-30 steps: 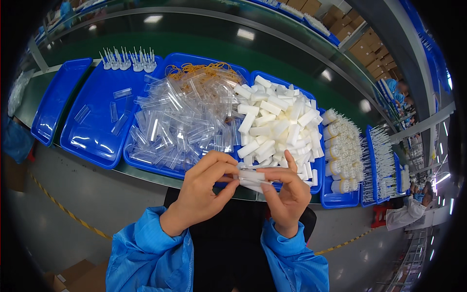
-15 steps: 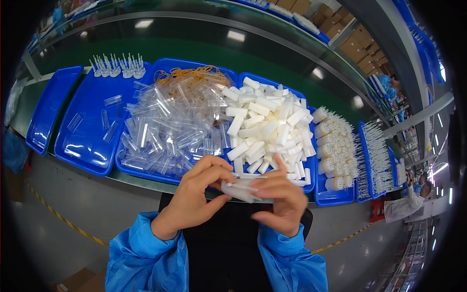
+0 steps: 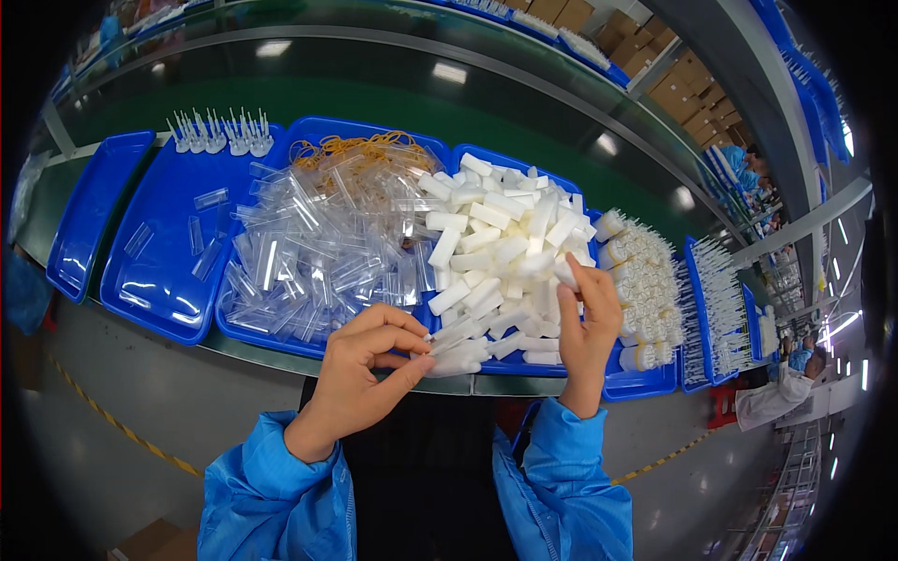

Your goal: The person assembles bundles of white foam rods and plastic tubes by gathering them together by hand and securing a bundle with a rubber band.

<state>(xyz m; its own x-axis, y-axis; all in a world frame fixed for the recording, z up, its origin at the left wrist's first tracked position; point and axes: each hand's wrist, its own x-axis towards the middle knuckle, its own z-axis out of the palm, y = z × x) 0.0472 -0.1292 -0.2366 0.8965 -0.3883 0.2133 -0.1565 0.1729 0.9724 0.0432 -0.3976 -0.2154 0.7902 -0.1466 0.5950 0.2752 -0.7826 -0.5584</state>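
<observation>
Now, closest in, two bright blue sleeves (image 3: 281,496) come up from the lower edge, and out of the left one comes the left hand (image 3: 365,374), thumb and fingertips pinched together on a small bundle of pale, partly see-through oblong pieces (image 3: 458,359). That bundle sits out in front of the fingertips, right at the near edge of the white pile. Over to the right hand (image 3: 591,323): it's up at the pile's right side, thumb and forefinger at a white oblong foam block (image 3: 565,273); whether they grip it, I can't tell.

Just beyond the hands, there's the big heap of white foam blocks (image 3: 496,220) in a blue plastic tray (image 3: 552,176), and left of it a mound of clear plastic tubes (image 3: 304,234), orange-yellow elastic bands (image 3: 360,145) tangled along its far side. Right of the foam, white cylindrical pieces with thin stems (image 3: 645,290) stand packed, then slender white rods (image 3: 718,309). Out left, a wide blue tray (image 3: 164,290) carries a few loose tubes, with spiky white parts (image 3: 210,140) standing at its far end. Past everything runs a dark green surface (image 3: 327,79), and farther off, stacked brown cardboard boxes (image 3: 678,98) at upper right.
</observation>
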